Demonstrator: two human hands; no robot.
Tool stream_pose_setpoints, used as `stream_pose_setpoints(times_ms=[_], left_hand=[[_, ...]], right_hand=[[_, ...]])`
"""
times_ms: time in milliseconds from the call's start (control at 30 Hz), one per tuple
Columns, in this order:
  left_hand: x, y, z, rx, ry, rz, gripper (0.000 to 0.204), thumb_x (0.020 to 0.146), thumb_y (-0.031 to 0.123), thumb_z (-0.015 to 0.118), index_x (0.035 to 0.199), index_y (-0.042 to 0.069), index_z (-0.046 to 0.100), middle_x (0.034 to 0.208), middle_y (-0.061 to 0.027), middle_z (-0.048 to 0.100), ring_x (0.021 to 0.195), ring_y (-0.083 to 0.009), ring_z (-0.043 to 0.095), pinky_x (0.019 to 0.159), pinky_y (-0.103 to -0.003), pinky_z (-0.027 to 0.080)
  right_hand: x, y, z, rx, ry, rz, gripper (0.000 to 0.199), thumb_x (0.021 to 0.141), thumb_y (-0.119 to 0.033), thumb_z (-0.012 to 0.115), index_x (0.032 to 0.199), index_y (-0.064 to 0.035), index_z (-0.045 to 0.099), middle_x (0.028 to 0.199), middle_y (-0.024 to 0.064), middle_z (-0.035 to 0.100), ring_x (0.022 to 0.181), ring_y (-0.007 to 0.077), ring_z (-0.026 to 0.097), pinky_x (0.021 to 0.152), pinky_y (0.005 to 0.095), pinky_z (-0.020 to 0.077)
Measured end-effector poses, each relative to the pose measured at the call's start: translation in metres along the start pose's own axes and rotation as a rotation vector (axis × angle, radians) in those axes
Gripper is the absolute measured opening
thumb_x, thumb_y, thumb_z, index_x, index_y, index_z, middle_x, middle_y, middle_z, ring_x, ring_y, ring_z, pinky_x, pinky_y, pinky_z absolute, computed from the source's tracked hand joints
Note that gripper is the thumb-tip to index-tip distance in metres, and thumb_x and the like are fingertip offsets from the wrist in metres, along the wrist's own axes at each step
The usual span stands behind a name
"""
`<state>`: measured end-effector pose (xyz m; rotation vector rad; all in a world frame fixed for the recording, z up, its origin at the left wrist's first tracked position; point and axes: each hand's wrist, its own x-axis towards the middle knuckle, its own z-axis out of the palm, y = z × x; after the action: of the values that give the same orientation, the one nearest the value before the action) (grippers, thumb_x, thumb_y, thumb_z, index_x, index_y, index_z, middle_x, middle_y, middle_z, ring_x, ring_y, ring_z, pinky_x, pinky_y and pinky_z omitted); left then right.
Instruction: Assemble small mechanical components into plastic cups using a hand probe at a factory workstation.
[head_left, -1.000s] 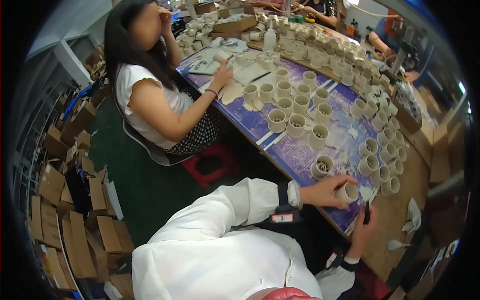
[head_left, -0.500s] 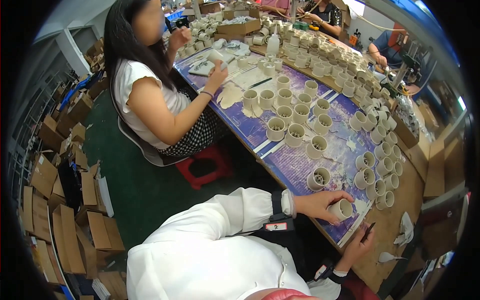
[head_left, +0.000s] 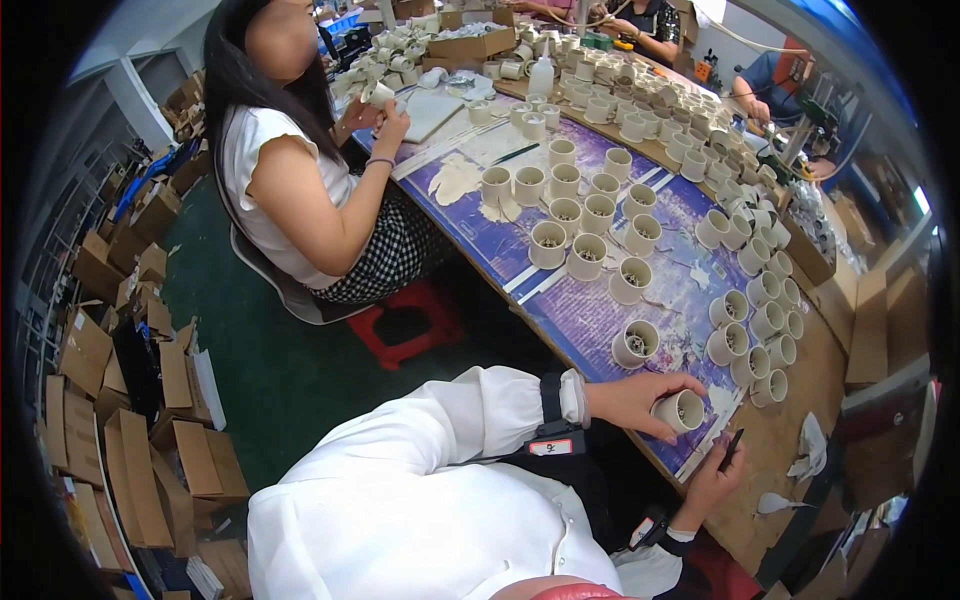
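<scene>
Near the table's close corner, my left hand (head_left: pixel 632 404) is wrapped around a cream-coloured cup (head_left: pixel 688 418), its mouth tilted up toward me. Something small shows inside that cup, too small to name. My right hand (head_left: pixel 712 484), just below at the table edge, grips a thin dark stick-like tool (head_left: pixel 732 449), which is apart from the cup. Beyond my left hand stands another cup (head_left: pixel 634 346) with small metallic-looking pieces inside. More such cups (head_left: pixel 588 258) stand upright farther along the purple-covered table (head_left: pixel 570 318).
On the left sits a co-worker (head_left: pixel 300 200), holding a cup in both hands. Densely packed cups (head_left: pixel 735 345) line the table's right side. A white squeeze bottle (head_left: pixel 541 76) stands far back, and a white crumpled cloth (head_left: pixel 809 447) lies at right. Cardboard boxes (head_left: pixel 205 462) fill the left floor.
The co-worker has drawn a cup back from the white slab and now has both hands on it. My two hands keep their holds, with the held cup slightly shifted.
</scene>
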<state>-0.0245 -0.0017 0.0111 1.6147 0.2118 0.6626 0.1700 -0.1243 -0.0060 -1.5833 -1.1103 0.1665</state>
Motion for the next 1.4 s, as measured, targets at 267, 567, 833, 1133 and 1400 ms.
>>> stream_pose_setpoints(times_ms=[267,567,833,1133,1400], left_hand=[[-0.002,0.003,0.008,0.098,-0.004,0.041,0.07,0.077,0.012,0.077,0.136,0.006,0.042,0.129,-0.0075,0.053,0.12,-0.0165,0.05,0.102,-0.032,0.041],[-0.001,0.008,-0.006,-0.529,0.114,-0.31,0.049,0.092,0.009,0.06,0.137,-0.001,0.043,0.129,-0.0106,0.056,0.118,-0.0212,0.055,0.102,-0.035,0.045],[0.002,-0.001,0.002,-0.891,0.072,-0.447,0.046,0.1,0.022,0.052,0.137,-0.003,0.039,0.133,-0.0194,0.051,0.121,-0.0265,0.054,0.104,-0.036,0.047],[0.008,0.0,-0.004,-1.34,0.006,-0.462,0.045,0.103,0.027,0.044,0.135,-0.005,0.038,0.135,-0.0275,0.047,0.125,-0.0339,0.051,0.099,-0.036,0.053],[0.002,-0.004,-0.002,-1.412,0.037,-0.445,0.04,0.102,0.019,0.049,0.133,-0.003,0.041,0.131,-0.0212,0.051,0.121,-0.0307,0.054,0.099,-0.036,0.054]], right_hand=[[-0.003,-0.008,-0.011,-0.025,-0.085,0.1,0.015,0.096,-0.015,0.06,0.099,-0.0004,0.062,0.085,0.0038,0.062,0.078,0.0123,0.055,0.073,0.0275,0.0466],[0.011,-0.005,0.007,0.172,-0.027,0.077,0.023,0.1,-0.021,0.055,0.107,-0.0021,0.064,0.097,0.003,0.065,0.086,0.0106,0.057,0.079,0.0264,0.0461],[-0.001,-0.034,-0.014,0.115,0.11,-0.188,0.023,0.102,-0.02,0.049,0.102,-0.002,0.064,0.083,0.0001,0.059,0.076,0.0073,0.05,0.071,0.0229,0.0416],[-0.008,-0.034,-0.009,0.265,-0.091,0.111,0.015,0.097,-0.013,0.057,0.105,-0.0014,0.064,0.08,-0.0023,0.055,0.069,0.0057,0.048,0.068,0.021,0.0399],[-0.005,-0.045,0.005,0.27,-0.196,0.035,0.016,0.093,-0.008,0.063,0.107,-0.0003,0.064,0.082,-0.0005,0.062,0.071,0.0053,0.054,0.069,0.0216,0.0445]])
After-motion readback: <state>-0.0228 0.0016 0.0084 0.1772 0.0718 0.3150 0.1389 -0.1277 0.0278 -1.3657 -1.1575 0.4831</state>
